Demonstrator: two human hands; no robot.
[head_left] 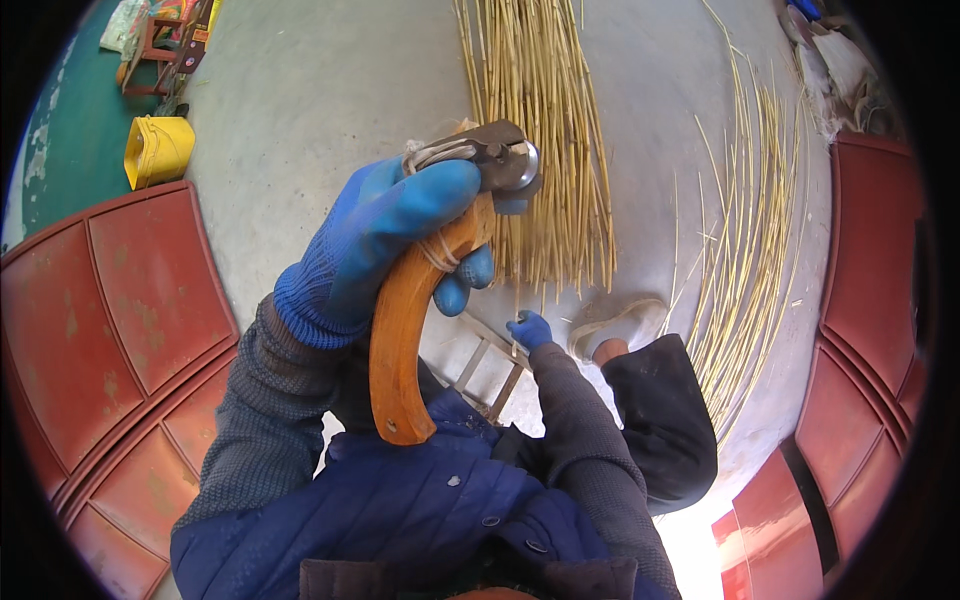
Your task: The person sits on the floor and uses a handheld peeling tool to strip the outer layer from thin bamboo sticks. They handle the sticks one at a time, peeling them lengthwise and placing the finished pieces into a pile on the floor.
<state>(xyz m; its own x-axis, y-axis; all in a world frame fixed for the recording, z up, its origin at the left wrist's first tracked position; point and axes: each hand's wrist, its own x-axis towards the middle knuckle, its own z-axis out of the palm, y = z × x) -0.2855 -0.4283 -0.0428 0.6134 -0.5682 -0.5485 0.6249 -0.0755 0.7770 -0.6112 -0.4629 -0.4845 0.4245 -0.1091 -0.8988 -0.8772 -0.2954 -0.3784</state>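
Note:
My left hand [400,230], in a blue coated glove, is raised close to the camera and wraps round a tool with a curved wooden handle [400,340]. The tool's dark metal head [500,150] carries a round shiny part, with cord bound below it. Lower and farther off, my right hand [530,330], also gloved in blue, is closed round the near end of a thin cane stalk [518,347]. That stalk seems to run up behind the tool. Beyond both hands, a thick bundle of yellowish cane stalks [545,130] lies on the floor.
A looser spread of thin stalks [745,270] lies at the right, beside my shoe [620,325]. Red panels [140,290] flank the left, with more red panels [875,240] at the right. A yellow bucket [160,150] and brown stool [150,55] stand far left. A slatted frame [485,360] sits below my right hand.

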